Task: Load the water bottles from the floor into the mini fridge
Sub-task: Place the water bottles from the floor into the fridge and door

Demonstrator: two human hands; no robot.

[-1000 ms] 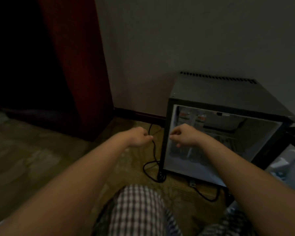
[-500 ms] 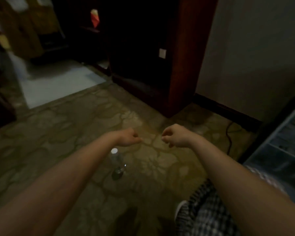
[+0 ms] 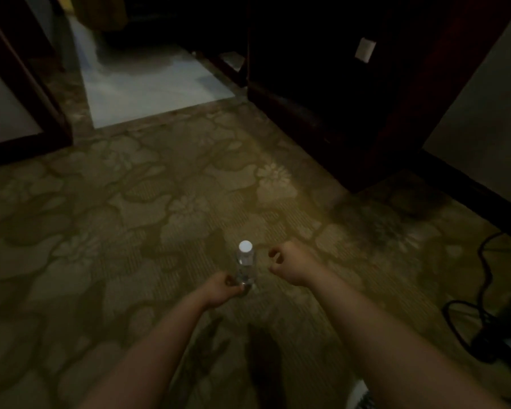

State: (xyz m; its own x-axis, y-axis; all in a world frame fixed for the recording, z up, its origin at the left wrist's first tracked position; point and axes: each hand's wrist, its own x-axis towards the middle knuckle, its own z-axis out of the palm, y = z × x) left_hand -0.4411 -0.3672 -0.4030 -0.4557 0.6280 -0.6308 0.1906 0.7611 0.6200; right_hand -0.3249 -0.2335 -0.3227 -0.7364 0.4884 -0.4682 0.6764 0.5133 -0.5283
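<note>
Standing upright on the olive, flower-patterned carpet [image 3: 165, 202] is a clear plastic water bottle with a white screw cap [image 3: 245, 265], placed low and centre between the person's two forearms. It is the only bottle in sight, and the mini fridge lies outside this view, so the bottle is not yet loaded.

The left hand [image 3: 223, 287] sits low at the bottle's foot with its fingers curled toward the base. The dim, soft picture does not show whether they already pinch the plastic or merely reach it. The right hand [image 3: 286, 265] hangs just beside the bottle at mid-height, its fingers loosely curled around nothing and a gap of carpet showing between it and the bottle. Judging by this flanking pose, the hands are set to close on the bottle from both sides, which would keep a tall, narrow thing from tipping as it lifts.

Farther right a black power cable [image 3: 484, 290] loops across the carpet. Beyond stands a dark wooden cabinet [image 3: 337, 98], and a pale tiled floor [image 3: 148, 84] begins at the carpet's far edge.
</note>
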